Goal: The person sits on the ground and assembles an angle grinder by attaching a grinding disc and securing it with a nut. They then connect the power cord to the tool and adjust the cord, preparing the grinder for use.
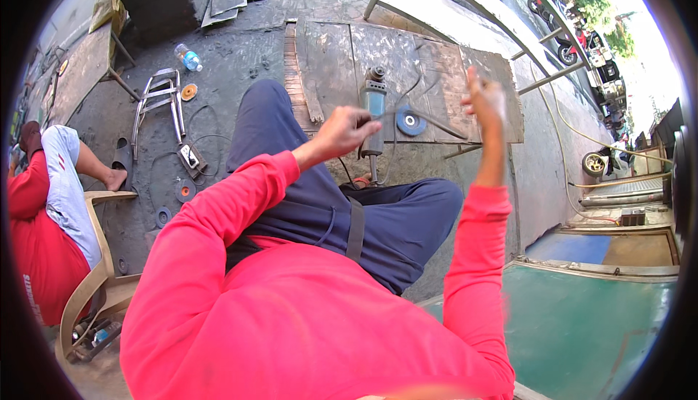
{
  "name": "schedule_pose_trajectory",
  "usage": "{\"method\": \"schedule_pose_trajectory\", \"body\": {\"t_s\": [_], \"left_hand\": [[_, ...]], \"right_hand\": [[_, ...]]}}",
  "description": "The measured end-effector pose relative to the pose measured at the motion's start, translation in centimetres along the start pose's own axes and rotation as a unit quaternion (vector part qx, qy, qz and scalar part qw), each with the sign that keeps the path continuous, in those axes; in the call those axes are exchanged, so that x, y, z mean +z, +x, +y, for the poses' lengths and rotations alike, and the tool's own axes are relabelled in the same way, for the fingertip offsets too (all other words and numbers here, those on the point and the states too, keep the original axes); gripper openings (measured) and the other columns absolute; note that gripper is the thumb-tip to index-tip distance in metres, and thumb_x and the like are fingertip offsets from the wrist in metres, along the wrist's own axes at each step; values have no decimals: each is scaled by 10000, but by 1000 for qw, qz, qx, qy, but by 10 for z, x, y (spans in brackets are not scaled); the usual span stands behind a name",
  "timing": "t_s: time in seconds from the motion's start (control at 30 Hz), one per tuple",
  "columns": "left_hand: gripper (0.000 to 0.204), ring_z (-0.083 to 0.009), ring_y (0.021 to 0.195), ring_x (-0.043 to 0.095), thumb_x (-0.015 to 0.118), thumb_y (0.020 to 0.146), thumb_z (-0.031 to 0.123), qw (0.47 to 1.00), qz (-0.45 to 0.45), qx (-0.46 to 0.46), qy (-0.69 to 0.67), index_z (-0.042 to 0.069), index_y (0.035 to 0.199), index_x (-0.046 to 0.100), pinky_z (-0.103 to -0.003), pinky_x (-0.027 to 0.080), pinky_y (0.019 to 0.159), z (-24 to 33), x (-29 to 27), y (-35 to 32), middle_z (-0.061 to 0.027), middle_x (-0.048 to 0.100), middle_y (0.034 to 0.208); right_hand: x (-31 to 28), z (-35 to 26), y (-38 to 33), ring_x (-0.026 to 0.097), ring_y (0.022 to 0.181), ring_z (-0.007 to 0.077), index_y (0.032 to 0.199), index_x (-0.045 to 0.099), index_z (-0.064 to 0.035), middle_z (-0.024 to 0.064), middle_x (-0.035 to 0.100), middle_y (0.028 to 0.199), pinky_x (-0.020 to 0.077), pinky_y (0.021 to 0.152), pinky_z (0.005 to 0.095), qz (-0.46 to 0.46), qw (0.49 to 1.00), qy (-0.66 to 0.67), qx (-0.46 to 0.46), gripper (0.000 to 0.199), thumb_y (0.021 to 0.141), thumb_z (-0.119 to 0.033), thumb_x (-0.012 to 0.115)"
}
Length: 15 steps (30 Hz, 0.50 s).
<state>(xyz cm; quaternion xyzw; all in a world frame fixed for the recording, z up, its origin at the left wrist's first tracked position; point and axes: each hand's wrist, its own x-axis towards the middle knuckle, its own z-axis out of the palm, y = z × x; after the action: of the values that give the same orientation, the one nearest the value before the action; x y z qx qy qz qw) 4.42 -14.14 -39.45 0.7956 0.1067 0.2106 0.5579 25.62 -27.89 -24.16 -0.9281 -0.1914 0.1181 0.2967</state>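
My left hand (340, 135) is closed, its fingertips pinching what looks like a dark power cord (435, 121) just over a grinder. That teal and grey grinder (374, 102) rests upright between my knees against a worn wooden board (327, 58), its metal spindle end toward me. Beside it on the board lies a blue round disc (411, 121) with a pale centre, partly crossed by the cord. My right hand (485, 100) is raised over the board's right part, smeared by motion; one finger stretches up, and nothing shows in it.
Left on the grey floor are a chrome metal frame (161, 94), a plastic bottle (189, 58), an orange disc (189, 92) and a corded box (192, 158). Another person (51, 233) in red sits far left by a wooden chair (94, 254). A green panel (582, 320) stands lower right.
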Motion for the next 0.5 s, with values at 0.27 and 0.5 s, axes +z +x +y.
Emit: {"method": "schedule_pose_trajectory", "body": {"t_s": [0.27, 0.5], "left_hand": [[284, -43, 493, 492, 683, 897, 280, 943, 3, -40, -332, 59, 730, 618, -194, 341, 453, 124, -50, 40, 35, 522, 581], [211, -72, 553, 534, 675, 884, 210, 925, 42, 48, -374, 3, 845, 667, -212, 369, 496, 173, -77, 59, -36, 596, 674]], "right_hand": [[108, 52, -90, 599, 1079, 229, 1309, 467, 52, 197, 583, 1243, 443, 925, 352, -54, 854, 492, -157, 672, 984, -536, 454], [117, 7, -134, 621, 948, 207, 1370, 363, 52, 171, 658, 1023, 447, 878, 327, -218, 803, 477, -282, 668, 996, -494, 455]]}}
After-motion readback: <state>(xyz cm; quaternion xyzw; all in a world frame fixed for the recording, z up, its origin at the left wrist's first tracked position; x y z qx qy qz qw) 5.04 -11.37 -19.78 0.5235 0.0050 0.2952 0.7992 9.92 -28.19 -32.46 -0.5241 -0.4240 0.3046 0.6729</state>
